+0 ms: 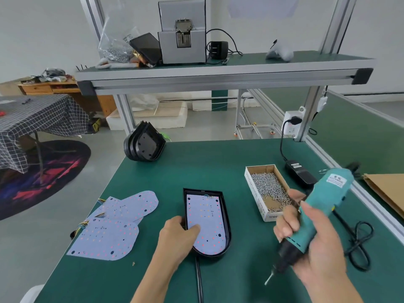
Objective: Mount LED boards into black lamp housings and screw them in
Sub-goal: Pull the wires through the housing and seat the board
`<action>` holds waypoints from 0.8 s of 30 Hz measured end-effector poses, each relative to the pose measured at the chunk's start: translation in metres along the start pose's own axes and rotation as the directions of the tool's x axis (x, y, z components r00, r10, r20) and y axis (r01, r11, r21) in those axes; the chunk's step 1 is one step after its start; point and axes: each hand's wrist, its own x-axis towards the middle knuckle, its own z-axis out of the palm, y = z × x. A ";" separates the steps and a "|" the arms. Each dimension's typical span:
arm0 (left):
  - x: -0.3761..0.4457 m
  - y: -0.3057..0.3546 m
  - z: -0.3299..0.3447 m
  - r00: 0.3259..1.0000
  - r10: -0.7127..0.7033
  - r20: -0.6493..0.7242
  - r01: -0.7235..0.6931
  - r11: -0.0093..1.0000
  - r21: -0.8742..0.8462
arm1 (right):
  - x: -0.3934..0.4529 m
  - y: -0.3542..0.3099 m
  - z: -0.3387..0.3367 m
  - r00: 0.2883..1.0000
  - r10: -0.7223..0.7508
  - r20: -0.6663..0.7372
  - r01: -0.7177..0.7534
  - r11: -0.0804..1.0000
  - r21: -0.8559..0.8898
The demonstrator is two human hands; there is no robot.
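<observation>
Teal screwdriver (314, 217) gripped; left hand (175, 239) steadies black housing (226, 215).

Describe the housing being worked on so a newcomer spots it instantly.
On the green bench, look front and centre, between the loose LED boards and the screw box. The black housing there lies flat with a board in it under the left hand, unlike the empty stack at the back.
</observation>
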 end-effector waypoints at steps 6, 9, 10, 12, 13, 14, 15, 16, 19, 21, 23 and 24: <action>-0.008 0.011 -0.004 1.000 -0.025 -0.006 0.025 0.999 0.045 | -0.003 -0.005 -0.013 0.998 -0.037 -0.045 0.035 0.998 -0.053; -0.012 0.021 -0.009 0.966 0.122 -0.230 -0.078 0.978 0.192 | -0.001 -0.001 -0.019 0.999 -0.037 -0.026 0.036 0.999 -0.037; -0.016 0.031 -0.010 0.924 0.217 -0.315 -0.162 0.968 0.194 | 0.000 0.000 -0.022 0.999 -0.035 -0.032 0.034 0.999 -0.007; -0.022 0.054 -0.006 0.822 0.434 -0.368 -0.395 0.901 0.179 | 0.003 0.004 -0.029 0.998 -0.025 -0.061 0.027 0.999 0.034; -0.023 0.068 0.000 0.791 0.522 -0.319 -0.493 0.853 0.173 | 0.005 0.006 -0.032 0.997 -0.018 -0.081 0.021 0.999 0.041; -0.023 0.082 0.010 0.772 0.591 -0.235 -0.569 0.807 0.158 | 0.007 0.008 -0.035 0.994 -0.012 -0.105 0.016 0.999 0.039; -0.021 0.097 0.022 0.760 0.638 -0.124 -0.620 0.768 0.158 | 0.008 0.010 -0.038 0.992 -0.006 -0.125 0.010 0.999 0.033; -0.018 0.111 0.036 0.737 0.676 -0.003 -0.663 0.725 0.187 | 0.009 0.011 -0.040 0.990 0.000 -0.140 0.003 1.000 0.026; -0.002 0.145 0.090 0.652 0.701 0.290 -0.753 0.550 0.363 | 0.009 0.015 -0.045 0.988 0.024 -0.155 -0.020 0.999 0.028; 0.010 0.159 0.124 0.625 0.659 0.419 -0.771 0.438 0.462 | 0.008 0.017 -0.048 0.988 0.036 -0.153 -0.029 0.998 0.047; 0.019 0.165 0.149 0.630 0.596 0.498 -0.752 0.309 0.583 | 0.006 0.019 -0.052 0.987 0.045 -0.157 -0.035 0.997 0.066; 0.022 0.166 0.157 0.638 0.572 0.516 -0.733 0.244 0.635 | 0.006 0.019 -0.053 0.986 0.045 -0.159 -0.033 0.997 0.076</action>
